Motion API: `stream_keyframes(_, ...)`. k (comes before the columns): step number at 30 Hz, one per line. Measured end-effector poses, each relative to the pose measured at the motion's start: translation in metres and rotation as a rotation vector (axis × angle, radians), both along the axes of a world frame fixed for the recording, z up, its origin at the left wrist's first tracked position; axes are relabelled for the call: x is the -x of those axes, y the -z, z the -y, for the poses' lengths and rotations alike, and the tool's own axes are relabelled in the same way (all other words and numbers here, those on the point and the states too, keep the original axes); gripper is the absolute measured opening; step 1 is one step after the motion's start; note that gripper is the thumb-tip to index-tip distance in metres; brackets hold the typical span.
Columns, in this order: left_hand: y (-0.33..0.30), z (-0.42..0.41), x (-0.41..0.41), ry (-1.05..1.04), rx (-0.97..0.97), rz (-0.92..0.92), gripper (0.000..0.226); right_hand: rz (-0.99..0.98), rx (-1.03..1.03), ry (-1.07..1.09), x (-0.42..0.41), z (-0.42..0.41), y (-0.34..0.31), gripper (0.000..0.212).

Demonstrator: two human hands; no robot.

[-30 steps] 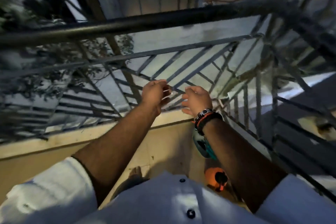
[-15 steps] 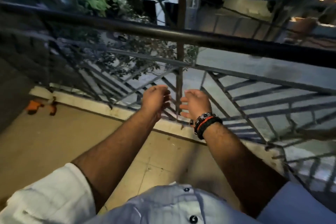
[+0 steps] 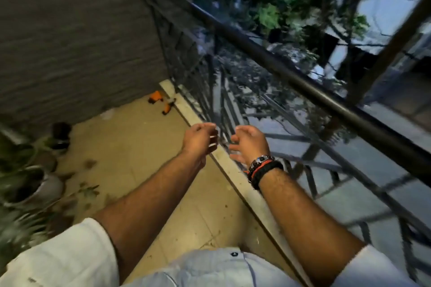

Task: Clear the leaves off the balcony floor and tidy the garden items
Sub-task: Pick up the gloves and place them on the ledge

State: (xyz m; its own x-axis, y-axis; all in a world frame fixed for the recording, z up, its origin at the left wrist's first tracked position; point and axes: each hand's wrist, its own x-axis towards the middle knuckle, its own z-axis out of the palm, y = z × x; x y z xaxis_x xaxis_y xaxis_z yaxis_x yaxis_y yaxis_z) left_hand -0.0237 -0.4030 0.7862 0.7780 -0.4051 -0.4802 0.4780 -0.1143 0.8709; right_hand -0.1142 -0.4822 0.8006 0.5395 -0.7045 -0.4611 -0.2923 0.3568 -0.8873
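Note:
My left hand (image 3: 200,138) and my right hand (image 3: 250,143) are held out side by side above the pale kerb at the foot of the dark railing (image 3: 275,65). Both have loosely curled fingers and hold nothing that I can see. Dry leaves (image 3: 87,191) lie scattered on the beige tiled balcony floor (image 3: 130,147) at the left, near the pots. Two small orange garden items (image 3: 161,101) lie in the far corner by the wall and kerb.
Potted plants (image 3: 25,184) crowd the left edge, with a dark pot (image 3: 60,131) behind them. A grey wall (image 3: 77,30) closes the far end. The railing runs diagonally along the right side, with trees and buildings beyond it.
The view has swung left, from the railing corner to the far balcony end with the pots and leaves. Both hands stay held out together, and their fingers have loosened.

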Motion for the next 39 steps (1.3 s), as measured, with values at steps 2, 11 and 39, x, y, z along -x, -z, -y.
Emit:
stream_keyframes(2,0.001,-0.002,-0.017,-0.093,-0.016,-0.002,0.006,0.001,0.000,-0.095,-0.026,0.010,0.002,0.010)
stream_keyframes(11,0.021,-0.037,-0.087,-0.464,-0.044,-0.064,0.004,-0.059,-0.033,-0.438,-0.126,0.001,0.025,0.011)
stream_keyframes(39,0.115,-0.041,-0.508,-0.637,-0.174,-0.245,0.010,-0.285,-0.165,-0.602,-0.584,0.029,0.110,0.014)
